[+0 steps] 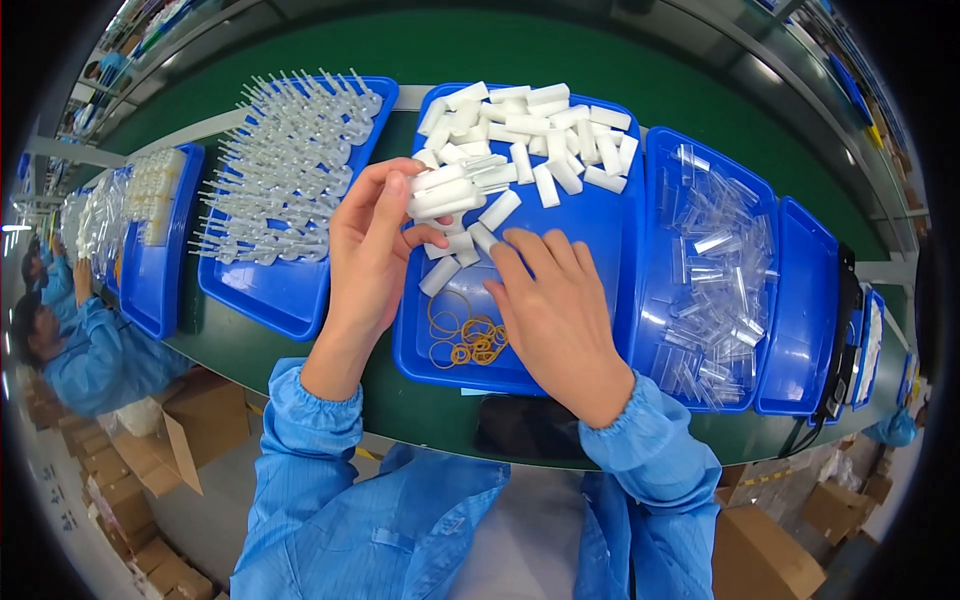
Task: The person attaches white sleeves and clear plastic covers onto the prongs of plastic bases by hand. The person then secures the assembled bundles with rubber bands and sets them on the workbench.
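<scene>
My left hand (pixel 372 235) is raised over the left part of a blue tray (pixel 590 270), its fingers and thumb closed round a small bunch of white cylinders (pixel 440 192). Thin clear tips stick out from the bunch to the right. Lower in the same tray, my right hand (pixel 553 300) has its fingers bent and somewhat apart. Its index fingertip is at the end of a loose white cylinder (pixel 483 238), while the thumb stays away from it. Many more white cylinders (pixel 530 125) are heaped at the tray's far end. Yellow rubber bands (pixel 478 343) lie near the right thumb.
Left stands a blue tray (pixel 300 315) of translucent thin-stemmed parts (pixel 290 170). Clear plastic tubes (pixel 715 270) fill a tray at right, beside another blue tray (pixel 800 320). A dark flat object (pixel 530 428) lies at the table's near edge. Co-workers in blue (pixel 100 350) sit far left.
</scene>
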Demonstrator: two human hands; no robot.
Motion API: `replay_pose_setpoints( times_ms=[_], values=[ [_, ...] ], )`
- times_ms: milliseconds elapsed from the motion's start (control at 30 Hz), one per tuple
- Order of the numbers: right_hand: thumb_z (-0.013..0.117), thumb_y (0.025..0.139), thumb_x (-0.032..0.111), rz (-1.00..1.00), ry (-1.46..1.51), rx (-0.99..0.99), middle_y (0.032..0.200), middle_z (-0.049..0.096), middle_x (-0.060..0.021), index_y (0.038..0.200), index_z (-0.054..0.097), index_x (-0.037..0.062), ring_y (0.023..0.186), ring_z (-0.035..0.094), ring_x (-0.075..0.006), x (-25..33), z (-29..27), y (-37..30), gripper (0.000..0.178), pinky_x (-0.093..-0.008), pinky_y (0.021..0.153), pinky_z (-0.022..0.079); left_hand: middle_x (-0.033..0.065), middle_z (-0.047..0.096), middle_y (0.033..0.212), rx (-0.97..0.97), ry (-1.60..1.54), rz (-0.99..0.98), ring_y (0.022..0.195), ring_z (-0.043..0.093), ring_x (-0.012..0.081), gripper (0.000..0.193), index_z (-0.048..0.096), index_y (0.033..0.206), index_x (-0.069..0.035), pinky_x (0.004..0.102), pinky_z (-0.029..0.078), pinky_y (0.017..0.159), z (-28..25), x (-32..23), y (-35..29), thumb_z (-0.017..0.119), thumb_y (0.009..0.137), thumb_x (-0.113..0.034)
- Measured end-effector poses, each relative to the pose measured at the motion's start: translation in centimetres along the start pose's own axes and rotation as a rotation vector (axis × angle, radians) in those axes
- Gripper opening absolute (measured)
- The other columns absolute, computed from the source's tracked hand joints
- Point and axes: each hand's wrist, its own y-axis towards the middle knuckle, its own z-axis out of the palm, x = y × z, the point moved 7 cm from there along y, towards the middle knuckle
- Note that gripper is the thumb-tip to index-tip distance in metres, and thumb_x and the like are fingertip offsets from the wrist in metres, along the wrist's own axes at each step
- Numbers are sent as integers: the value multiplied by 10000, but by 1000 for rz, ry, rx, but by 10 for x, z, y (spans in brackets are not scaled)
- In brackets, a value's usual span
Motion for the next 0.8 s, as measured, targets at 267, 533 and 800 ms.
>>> replay_pose_setpoints(
  times_ms=[267,533,800],
  values=[
    [684,755,2,9,-57,77,909,619,-120,963,605,17,892,563,-275,-8,20,13,223,-375,791,431,110,647,1153,-10,26,-37,908,681,189,284,608,1212,-28,289,556,677,0,1,-3,559,1036,-245],
    [681,859,-39,237,518,-135,891,617,-119,1031,689,-2,730,619,-219,-42,-39,-22,176,-315,615,477,120,641,1207,90,107,-20,994,658,165,302,620,1235,15,311,580,735,11,2,-5,627,992,-164],
    [722,823,-66,273,430,-242,994,664,-124,1044,701,-6,821,687,-200,-66,-45,-45,230,-301,711,531,147,640,1216,172,188,-63,1007,653,167,321,607,1252,52,317,573,816,25,12,-11,644,975,-106]
  ],
)
